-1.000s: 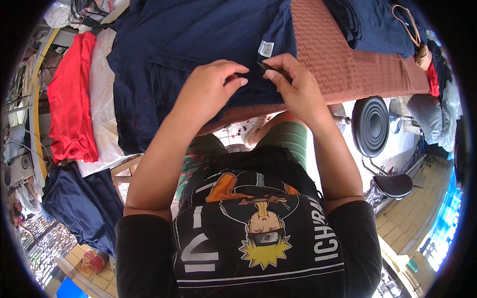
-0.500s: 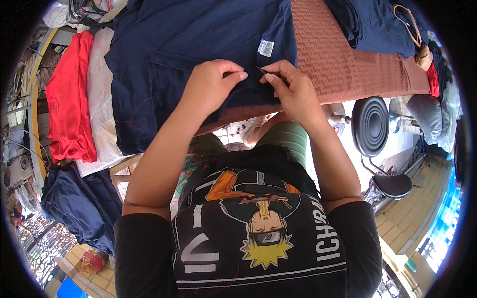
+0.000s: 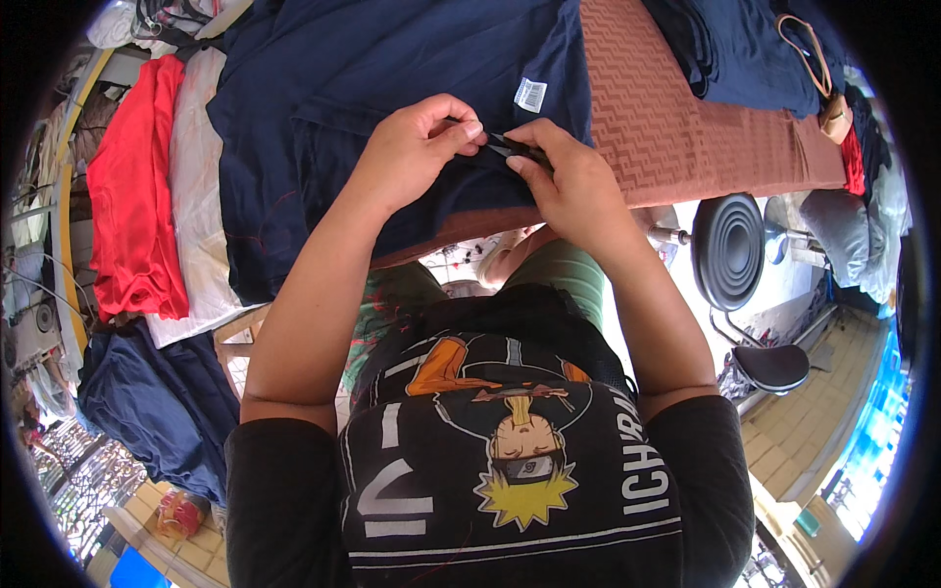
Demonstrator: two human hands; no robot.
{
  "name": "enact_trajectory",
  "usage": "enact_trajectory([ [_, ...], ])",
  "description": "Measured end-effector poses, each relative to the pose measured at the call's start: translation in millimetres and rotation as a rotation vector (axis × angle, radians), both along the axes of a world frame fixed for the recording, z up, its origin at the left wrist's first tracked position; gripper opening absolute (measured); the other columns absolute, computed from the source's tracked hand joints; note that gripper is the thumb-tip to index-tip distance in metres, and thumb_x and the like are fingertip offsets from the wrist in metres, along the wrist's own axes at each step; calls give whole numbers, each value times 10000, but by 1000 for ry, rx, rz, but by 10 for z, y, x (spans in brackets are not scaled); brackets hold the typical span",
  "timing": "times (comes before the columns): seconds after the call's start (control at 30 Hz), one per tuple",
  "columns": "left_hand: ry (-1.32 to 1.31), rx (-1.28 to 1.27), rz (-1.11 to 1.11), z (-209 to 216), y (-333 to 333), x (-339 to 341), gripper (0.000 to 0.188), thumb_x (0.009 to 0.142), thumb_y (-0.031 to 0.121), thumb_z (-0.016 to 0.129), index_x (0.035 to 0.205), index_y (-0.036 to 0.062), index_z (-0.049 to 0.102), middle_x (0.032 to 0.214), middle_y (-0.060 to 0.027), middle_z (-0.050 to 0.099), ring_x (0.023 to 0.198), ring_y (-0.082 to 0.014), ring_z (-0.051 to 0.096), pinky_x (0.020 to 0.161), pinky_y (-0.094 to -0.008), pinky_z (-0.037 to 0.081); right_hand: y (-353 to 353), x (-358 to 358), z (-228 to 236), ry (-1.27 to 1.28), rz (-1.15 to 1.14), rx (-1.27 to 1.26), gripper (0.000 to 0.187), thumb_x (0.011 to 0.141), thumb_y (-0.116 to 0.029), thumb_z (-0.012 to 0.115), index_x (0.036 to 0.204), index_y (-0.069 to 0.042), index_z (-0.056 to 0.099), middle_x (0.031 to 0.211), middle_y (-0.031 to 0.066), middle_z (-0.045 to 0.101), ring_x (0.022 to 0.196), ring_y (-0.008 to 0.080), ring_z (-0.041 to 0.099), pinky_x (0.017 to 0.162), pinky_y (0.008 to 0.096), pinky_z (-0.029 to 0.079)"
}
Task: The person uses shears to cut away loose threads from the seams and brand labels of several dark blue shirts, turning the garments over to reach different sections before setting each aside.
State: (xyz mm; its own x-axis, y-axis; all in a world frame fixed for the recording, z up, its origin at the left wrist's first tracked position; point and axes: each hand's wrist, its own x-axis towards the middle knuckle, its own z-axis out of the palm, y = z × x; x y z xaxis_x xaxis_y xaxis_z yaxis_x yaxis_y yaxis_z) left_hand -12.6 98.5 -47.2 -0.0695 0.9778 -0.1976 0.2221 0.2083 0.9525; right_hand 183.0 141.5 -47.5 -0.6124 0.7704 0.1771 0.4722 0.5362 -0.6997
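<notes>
A dark navy garment (image 3: 392,59) lies spread over the table in front of me. On its right part is a small white label (image 3: 530,95). Over the garment's near edge, my left hand (image 3: 417,147) is closed, thumb against fingers; whatever it pinches is too small to make out. My right hand (image 3: 578,181) grips dark thread snips (image 3: 503,147), mostly hidden in the palm. Their two pale blade tips stand slightly apart, pointing left, close to the left fingertips. A thin red thread (image 3: 265,230) lies on the garment at left.
A brown patterned cloth (image 3: 642,108) covers the table. Folded navy garments (image 3: 735,49) lie at the far right, near a tan strap (image 3: 809,49). Red fabric (image 3: 137,196) and white fabric (image 3: 201,176) hang at left. A round black stool seat (image 3: 728,252) stands right of the table.
My right hand has moved slightly inward and turned, bringing the snips' blades up to my left fingertips. The left hand has shifted slightly upward. The garment has shifted a little.
</notes>
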Motion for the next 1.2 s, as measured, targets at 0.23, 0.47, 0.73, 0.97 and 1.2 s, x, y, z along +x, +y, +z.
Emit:
enact_trajectory([
  [0.23, 210, 213, -232, 76, -89, -121, 158, 916, 213, 612, 938, 62, 652, 990, -81, 682, 964, -145, 615, 820, -292, 474, -8, -99, 77, -140, 42, 164, 147, 858, -155, 620, 980, -84, 580, 955, 116, 661, 845, 338, 644, 691, 446, 499],
  [0.47, 491, 200, -577, 1134, -539, -377, 136, 878, 157, 642, 912, 33, 684, 969, -84, 669, 948, -187, 613, 820, -306, 478, 160, 216, 294, -87, -106, 124, 183, 843, -135, 637, 1017, -88, 604, 938, 134, 670, 856, 347, 648, 722, 428, 506],
  [0.73, 525, 380, -267, 335, -276, -118, 196, 858, 80, 619, 1048, 53, 654, 1043, -75, 665, 966, -232, 632, 872, -321, 478, -21, 210, 113, -125, 21, 19, 291, 754, -149, 738, 1014, -96, 616, 963, 98, 629, 852, 295, 645, 734, 392, 513],
  [0.97, 981, 564, -97, -103, -117, 6, 317, 852, 100, 613, 1166, 145, 620, 1132, -80, 642, 1131, -260, 565, 1013, -365, 392, 89, 295, -17, 94, -31, -24, 153, 788, -82, 710, 928, -55, 655, 888, 74, 663, 811, 220, 654, 722, 309, 504],
  [1.2, 709, 386, 63, 107, 44, -186, 209, 858, 236, 644, 1036, 128, 663, 911, -100, 676, 879, -299, 623, 776, -380, 495, 233, 344, 15, 224, -160, -383, 147, 863, -103, 677, 959, 5, 654, 828, 31, 663, 780, 73, 571, 723, 229, 456],
])
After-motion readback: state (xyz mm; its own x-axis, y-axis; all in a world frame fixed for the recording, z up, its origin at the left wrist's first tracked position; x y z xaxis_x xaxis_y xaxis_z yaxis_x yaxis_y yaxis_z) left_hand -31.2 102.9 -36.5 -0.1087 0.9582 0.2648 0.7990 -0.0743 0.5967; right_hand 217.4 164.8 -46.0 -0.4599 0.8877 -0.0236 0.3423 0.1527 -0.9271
